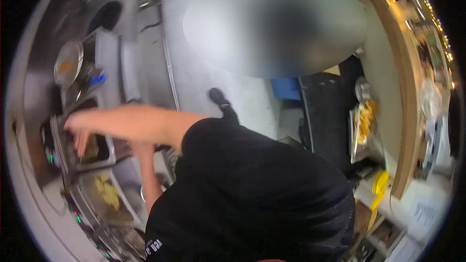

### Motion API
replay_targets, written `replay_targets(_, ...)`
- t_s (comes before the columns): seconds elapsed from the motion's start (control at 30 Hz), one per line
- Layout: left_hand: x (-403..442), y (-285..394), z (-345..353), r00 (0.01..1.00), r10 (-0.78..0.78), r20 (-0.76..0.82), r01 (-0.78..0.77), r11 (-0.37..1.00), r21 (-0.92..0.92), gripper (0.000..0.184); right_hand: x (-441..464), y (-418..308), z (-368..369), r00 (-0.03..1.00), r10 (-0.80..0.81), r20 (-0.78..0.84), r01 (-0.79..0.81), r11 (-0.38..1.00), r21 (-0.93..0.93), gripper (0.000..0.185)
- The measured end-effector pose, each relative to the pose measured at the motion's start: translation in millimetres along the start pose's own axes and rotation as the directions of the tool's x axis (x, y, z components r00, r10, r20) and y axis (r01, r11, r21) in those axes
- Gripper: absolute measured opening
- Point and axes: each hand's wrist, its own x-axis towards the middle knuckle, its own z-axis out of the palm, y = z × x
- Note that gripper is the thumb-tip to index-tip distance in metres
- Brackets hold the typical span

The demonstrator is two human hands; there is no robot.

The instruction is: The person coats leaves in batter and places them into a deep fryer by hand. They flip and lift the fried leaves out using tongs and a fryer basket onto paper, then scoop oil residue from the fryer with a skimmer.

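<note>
Fingers (83,143) of the right hand (79,122) hang loosely extended, pan (99,164) beneath them; left hand (140,147) sits behind them, its grip impossible to tell.

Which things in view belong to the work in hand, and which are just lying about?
In use, apparently:
right hand, over the metal pan, contact unclear;
left hand, beside it, partly hidden by the right forearm.

Lying about, apparently:
tray of yellow pieces;
tray of golden food;
yellow object;
blue object.

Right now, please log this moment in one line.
right hand: at rectangular metal pan | left hand: partly hidden | grips: unclear
</note>
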Motion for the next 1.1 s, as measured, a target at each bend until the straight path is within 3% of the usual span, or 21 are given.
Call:
replay_targets(0.03,14.5,-64.0,78.1,0.898,0.346,-0.272,-0.371,0.928,-0.042,0.059,-27.8,6.3,23.8,0.991,-0.092,-0.095,0.096,0.995,0.038,0.046)
replay_targets(0.07,-9.2,-51.8,55.6,0.91,0.269,-0.316,-0.35,0.906,-0.238,0.058,-7.4,13.9,-0.9,0.933,-0.264,0.244,0.285,0.957,-0.053,0.041)
replay_targets(0.1,-14.6,-51.4,91.4,0.777,0.244,-0.581,-0.317,0.948,-0.027,0.055,-14.1,14.0,11.9,0.963,-0.233,0.134,0.227,0.972,0.058,0.039)
replay_targets(0.13,-42.6,-22.7,35.2,0.905,0.092,-0.414,-0.214,0.943,-0.256,0.054,-27.0,15.2,28.9,0.98,-0.197,0.02,0.19,0.965,0.183,0.037)
replay_targets(0.17,-57.3,-3.9,7.5,0.916,-0.019,-0.401,-0.112,0.947,-0.3,0.055,-41.0,16.8,45.1,0.983,-0.159,-0.093,0.181,0.935,0.305,0.035)
replay_targets(0.2,-67.6,0.4,-6.1,0.94,-0.087,-0.329,-0.029,0.943,-0.333,0.056,-28.7,19.5,45.3,0.968,-0.246,-0.047,0.247,0.969,0.017,0.033)
replay_targets(0.23,-74.1,9.5,-17.8,0.945,-0.121,-0.303,0.002,0.931,-0.365,0.057,-27.0,15.6,45.1,0.973,-0.178,-0.145,0.177,0.984,-0.016,0.035)
replay_targets(0.27,-81.9,9.3,-27.4,0.952,-0.136,-0.275,0.015,0.916,-0.401,0.058,-18.6,20.1,53.6,0.951,-0.214,-0.224,0.185,0.972,-0.144,0.036)
replay_targets(0.3,-85.7,8.8,-33.4,0.939,-0.182,-0.292,0.048,0.91,-0.411,0.058,-21.4,21.8,61.4,0.959,-0.206,-0.193,0.163,0.962,-0.218,0.037)
replay_targets(0.37,-92.7,13.0,-41.3,0.958,-0.151,-0.245,0.026,0.892,-0.451,0.059,-35.3,22.7,73.4,0.968,-0.198,-0.153,0.146,0.943,-0.298,0.039)
replay_targets(0.47,-95.1,21.3,-42.3,0.949,-0.127,-0.289,-0.043,0.855,-0.516,0.06,-65.6,21.4,88.2,0.972,-0.224,-0.072,0.2,0.948,-0.247,0.033)
replay_targets(0.57,-92.1,36.4,-38.0,0.943,-0.056,-0.327,-0.119,0.863,-0.491,0.058,-111.4,43.4,101.4,0.931,-0.345,-0.117,0.255,0.845,-0.469,0.026)
replay_targets(0.6,-92.5,48.0,-34.9,0.95,-0.009,-0.312,-0.152,0.861,-0.486,0.058,-135.4,54.1,101.6,0.915,-0.374,-0.15,0.272,0.848,-0.454,0.026)
replay_targets(0.67,-86.9,77.8,-28.7,0.929,0.077,-0.362,-0.251,0.85,-0.464,0.055,-201.8,78.4,108.5,0.882,-0.469,-0.042,0.377,0.758,-0.532,0.027)
replay_targets(0.7,-83.2,91.0,-23.9,0.878,0.164,-0.449,-0.358,0.848,-0.39,0.048,-230.5,95.2,107.4,0.85,-0.524,-0.057,0.437,0.76,-0.48,0.027)
replay_targets(0.77,-82.3,119.7,-30.3,0.896,0.324,-0.304,-0.434,0.785,-0.443,0.042,-308.7,128.7,111.7,0.823,-0.565,-0.047,0.502,0.765,-0.404,0.025)
replay_targets(0.87,-82.8,165.6,-14.6,0.852,0.445,-0.275,-0.521,0.677,-0.52,0.04,-421.6,199.5,116.2,0.601,-0.758,-0.254,0.627,0.644,-0.438,0.027)
replay_targets(0.93,-79.9,201.7,0.6,0.807,0.529,-0.263,-0.58,0.628,-0.518,0.04,-492.7,252.2,111.4,0.489,-0.798,-0.352,0.658,0.602,-0.451,0.036)
replay_targets(1.0,-74.2,251.0,14.1,0.844,0.514,-0.15,-0.505,0.671,-0.543,0.037,-559.7,305.6,99.5,0.31,-0.786,-0.536,0.588,0.601,-0.542,0.052)
replay_targets(1.1,-66.0,344.7,18.8,0.756,0.624,-0.198,-0.617,0.578,-0.534,0.035,-637.3,375.6,92.5,0.056,-0.663,-0.747,0.647,0.594,-0.478,0.065)
